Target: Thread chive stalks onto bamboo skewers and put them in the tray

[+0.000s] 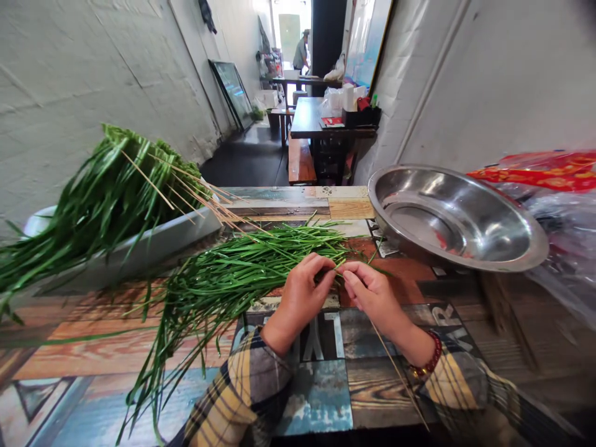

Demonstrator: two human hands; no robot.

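Long green chives (242, 261) lie in a loose heap across the table, their ends trailing toward the near left. At the heap's right end, my left hand (311, 282) is closed in a pinch on the chives. Beside it, my right hand (370, 292) is pinched too, its fingertips meeting the same stems, with a thin wooden skewer (395, 366) slanting out below toward the table's near edge. To the left, a white tray (186, 231) holds a thick stack of skewered chives (116, 186), with bare skewer ends (205, 192) sticking out to the right.
A steel basin (493, 230) with reddish residue stands at the right, next to plastic bags (559, 230). The wood-patterned table (93, 347) meets a wall at the left. Farther back are another table (310, 118), a bench (300, 158) and a person (302, 53) near the doorway.
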